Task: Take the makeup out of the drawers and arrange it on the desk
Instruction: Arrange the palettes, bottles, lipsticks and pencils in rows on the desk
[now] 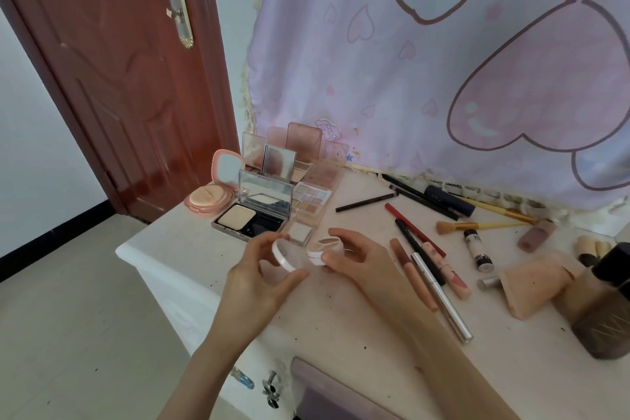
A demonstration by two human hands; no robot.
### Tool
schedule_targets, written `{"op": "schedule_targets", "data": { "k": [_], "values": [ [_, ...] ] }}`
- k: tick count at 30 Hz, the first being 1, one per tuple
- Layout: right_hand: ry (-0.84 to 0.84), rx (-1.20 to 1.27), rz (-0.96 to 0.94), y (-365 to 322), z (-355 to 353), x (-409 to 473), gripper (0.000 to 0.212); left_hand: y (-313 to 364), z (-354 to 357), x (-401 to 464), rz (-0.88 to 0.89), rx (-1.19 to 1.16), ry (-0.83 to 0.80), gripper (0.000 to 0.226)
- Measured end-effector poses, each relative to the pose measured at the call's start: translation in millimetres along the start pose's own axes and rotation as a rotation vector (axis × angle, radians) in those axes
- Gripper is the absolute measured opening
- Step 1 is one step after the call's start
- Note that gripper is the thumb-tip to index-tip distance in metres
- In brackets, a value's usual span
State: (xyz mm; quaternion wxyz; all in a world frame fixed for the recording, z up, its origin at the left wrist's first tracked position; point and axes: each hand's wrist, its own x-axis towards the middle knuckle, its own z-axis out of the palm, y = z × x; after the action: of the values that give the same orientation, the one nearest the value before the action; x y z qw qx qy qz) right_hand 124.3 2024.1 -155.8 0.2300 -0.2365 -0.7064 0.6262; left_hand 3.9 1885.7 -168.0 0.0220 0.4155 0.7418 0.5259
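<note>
Compacts point(252, 211) left of pencils point(419, 211)

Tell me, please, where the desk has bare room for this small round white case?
Bare cream desk lies left of the left hand, before the silver powder compact. Crowded right of the right hand: lip pencils, tubes.

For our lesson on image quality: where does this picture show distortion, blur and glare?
Head view: wide-angle bending bows the door; the left hand, right hand and small white compact look softly blurred; glare on the compact mirror.
</note>
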Motion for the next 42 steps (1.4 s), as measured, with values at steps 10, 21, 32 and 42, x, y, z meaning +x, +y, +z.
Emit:
{"op": "schedule_targets", "data": {
  "k": [10, 21, 32, 42],
  "values": [
    [-0.042, -0.587, -0.189, 0.8, 24.2, 2.2, 0.038, -27.6, -13.8, -9.0, -0.129, 0.456, 0.046, 0.052],
    [0.009, -0.569, -0.202, 6.0, 32.8, 9.3, 0.051, -39.0, -36.3, -1.5, -0.309, 0.503, 0.149, 0.050],
    [0.042, -0.635, -0.259, 13.3, 42.4, 15.3, 0.049, -30.7, -29.9, -1.6, -0.278, 0.422, 0.191, 0.052],
    [0.051, -0.660, -0.239, 14.7, 40.9, 16.7, 0.045, -29.7, -25.9, -2.2, -0.204, 0.489, 0.205, 0.056]
  ]
}}
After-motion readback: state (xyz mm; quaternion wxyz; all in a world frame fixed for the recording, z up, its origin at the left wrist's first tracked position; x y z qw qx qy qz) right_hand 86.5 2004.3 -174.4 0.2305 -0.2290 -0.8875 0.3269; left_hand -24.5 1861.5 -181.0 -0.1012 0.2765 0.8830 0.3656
